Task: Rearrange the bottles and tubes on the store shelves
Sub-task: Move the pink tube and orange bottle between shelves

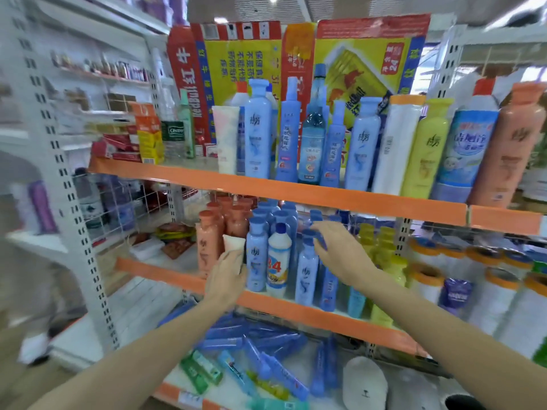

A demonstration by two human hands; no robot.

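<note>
Upright, long axis vertical, the white tube [233, 247] stands at the middle shelf [296, 309] front, between the orange bottle [207, 247] and a blue bottle [257, 255]. The left hand [226, 275] grips its lower half, fingers curled round it. The right hand [340, 253] reaches in, fingers relaxed, touching blue bottle caps [309, 233]. Bottles crowd the row; little open room remains.

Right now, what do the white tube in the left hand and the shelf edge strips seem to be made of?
White tube: probably soft matte plastic, with a flat crimped end; the left hand grips it. Orange shelf edge strips: perhaps glossy tape or plastic over metal; blur leaves it open.
</note>
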